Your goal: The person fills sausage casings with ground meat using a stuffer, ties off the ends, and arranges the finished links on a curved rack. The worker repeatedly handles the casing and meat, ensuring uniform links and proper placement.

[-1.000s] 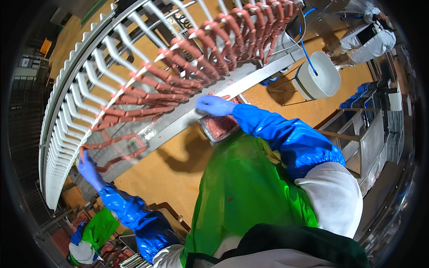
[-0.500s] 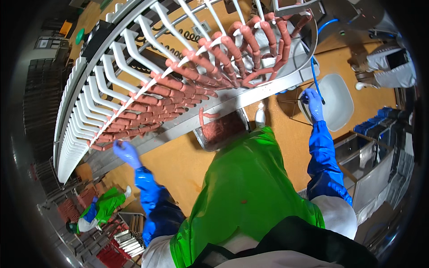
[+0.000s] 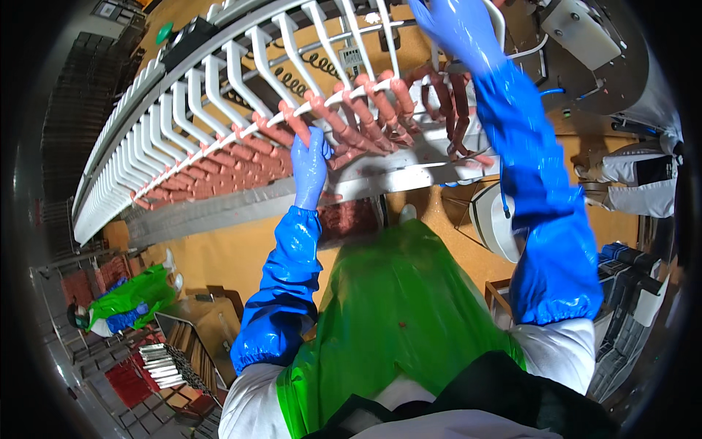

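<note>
Pink sausage links (image 3: 351, 135) hang in loops from a long curved row of white hooks (image 3: 219, 95). My left hand (image 3: 310, 170), in a blue-violet glove, is at the front of the row, its fingers closed around one hanging link (image 3: 294, 123). My right hand (image 3: 462, 35), gloved alike, is raised at the top edge, above darker, shaded links (image 3: 450, 106) at the row's right end. Its fingers look stretched out, partly cut off by the picture edge. Nothing shows in its grasp.
Below the row runs a metal ledge (image 3: 256, 199); under it stands a tub of reddish meat (image 3: 349, 219). A pale bin (image 3: 491, 225) is by my right sleeve. Machine housing (image 3: 585, 33) stands at upper right. People in workwear are at left (image 3: 131, 300) and right (image 3: 636, 172).
My left hand has moved right and up to a hanging link. My right hand has swung up from beside the bin to the row's right end. The view has shifted.
</note>
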A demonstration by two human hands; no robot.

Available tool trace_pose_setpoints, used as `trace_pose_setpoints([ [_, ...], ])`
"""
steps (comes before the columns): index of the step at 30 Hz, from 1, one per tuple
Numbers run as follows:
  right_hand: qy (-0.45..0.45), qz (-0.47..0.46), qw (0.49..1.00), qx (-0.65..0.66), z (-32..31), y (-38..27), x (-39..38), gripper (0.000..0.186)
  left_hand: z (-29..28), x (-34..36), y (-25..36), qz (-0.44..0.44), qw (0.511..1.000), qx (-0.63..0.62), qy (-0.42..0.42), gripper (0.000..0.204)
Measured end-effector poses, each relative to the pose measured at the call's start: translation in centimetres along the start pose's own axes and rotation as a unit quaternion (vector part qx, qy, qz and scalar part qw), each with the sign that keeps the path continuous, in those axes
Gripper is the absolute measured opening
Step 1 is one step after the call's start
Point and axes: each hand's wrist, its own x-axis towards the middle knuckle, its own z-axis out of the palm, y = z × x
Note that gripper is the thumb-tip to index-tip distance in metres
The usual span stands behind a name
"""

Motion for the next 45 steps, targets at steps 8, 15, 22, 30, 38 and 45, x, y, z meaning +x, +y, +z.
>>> trace_pose_setpoints([
  [8,-0.016,-0.034,0.998,-0.053,2.2,4.2,3.7,0.016,-1.8,-3.3,-0.1,-0.123,0.992,-0.030,-0.008,0.018],
  [15,0.050,0.355,0.817,0.451,0.6,0.2,0.4,0.012,-4.0,-6.3,-1.3,-0.136,0.988,-0.064,-0.037,0.025],
  [22,0.029,0.329,0.630,0.703,1.1,-8.1,-9.6,0.040,-7.1,-6.6,-3.4,-0.142,0.984,-0.071,-0.086,0.028],
  [30,-0.109,0.355,0.650,0.663,-0.1,-15.8,-11.5,0.034,-9.3,-6.0,-1.3,-0.050,0.992,0.024,-0.115,0.039],
  [38,-0.107,0.484,0.519,0.696,-2.5,-22.4,-12.1,0.036,-13.0,-5.7,-2.2,-0.134,0.981,-0.042,-0.134,0.039],
  [45,-0.497,0.344,0.642,0.472,2.7,-20.1,-10.0,0.037,-15.3,-6.5,-0.6,-0.104,0.978,-0.123,-0.132,0.019],
])
